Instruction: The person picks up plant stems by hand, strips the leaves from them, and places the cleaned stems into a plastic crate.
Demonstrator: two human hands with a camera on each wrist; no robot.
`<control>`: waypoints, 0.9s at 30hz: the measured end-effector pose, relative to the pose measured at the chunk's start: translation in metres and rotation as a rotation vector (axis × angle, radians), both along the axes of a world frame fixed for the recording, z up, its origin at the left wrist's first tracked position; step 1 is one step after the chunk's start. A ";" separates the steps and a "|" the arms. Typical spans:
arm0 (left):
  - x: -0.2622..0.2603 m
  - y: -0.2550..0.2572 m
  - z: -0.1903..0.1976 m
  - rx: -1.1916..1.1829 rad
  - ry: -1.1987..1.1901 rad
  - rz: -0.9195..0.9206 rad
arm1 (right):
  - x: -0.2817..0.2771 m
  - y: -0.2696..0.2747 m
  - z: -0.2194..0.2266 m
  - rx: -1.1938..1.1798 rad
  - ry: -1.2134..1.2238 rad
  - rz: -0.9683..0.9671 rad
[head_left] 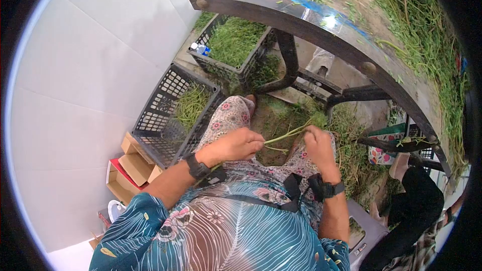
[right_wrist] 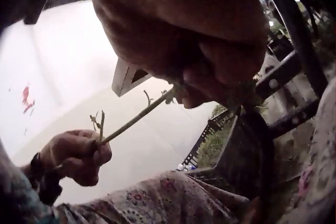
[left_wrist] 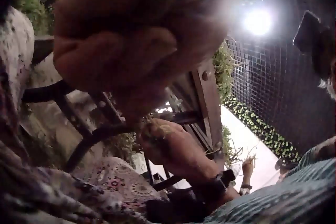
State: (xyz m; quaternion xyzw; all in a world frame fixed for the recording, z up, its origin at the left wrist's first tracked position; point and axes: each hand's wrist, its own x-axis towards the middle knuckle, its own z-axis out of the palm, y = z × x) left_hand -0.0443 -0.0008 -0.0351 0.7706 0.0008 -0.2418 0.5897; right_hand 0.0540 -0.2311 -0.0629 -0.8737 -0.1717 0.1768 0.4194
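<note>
A long green plant stem (head_left: 285,135) stretches between the two hands above the lap. My left hand (head_left: 241,144) pinches one end between thumb and fingers. At the other end, my right hand (head_left: 320,151) grips the stem close to its leafy top (head_left: 317,119). The right wrist view shows the stem (right_wrist: 139,119) running straight from the left fingertips to the right fingers, with small side shoots on it. In the left wrist view the left hand (left_wrist: 136,50) looms dark and close, and hides most of the stem.
A black crate (head_left: 153,95) with several picked stems (head_left: 192,105) stands at left. Behind it are a crate of leafy greens (head_left: 236,42) and a bottle (head_left: 201,49). A curved table (head_left: 281,12) bears heaped greens (head_left: 416,25). Another person's leg (head_left: 422,195) is at right.
</note>
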 end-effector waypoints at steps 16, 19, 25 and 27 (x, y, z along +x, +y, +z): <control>0.004 0.003 0.006 -0.035 0.016 0.013 | 0.043 -0.052 -0.019 0.739 0.579 -0.653; -0.001 0.009 0.002 -0.044 0.084 0.049 | 0.035 -0.056 0.001 0.799 0.522 -0.583; -0.002 0.009 -0.002 0.053 0.008 0.015 | 0.021 -0.035 0.013 0.752 0.717 -0.516; -0.003 0.011 0.004 0.090 0.036 0.023 | 0.018 -0.027 0.010 0.554 0.616 -0.247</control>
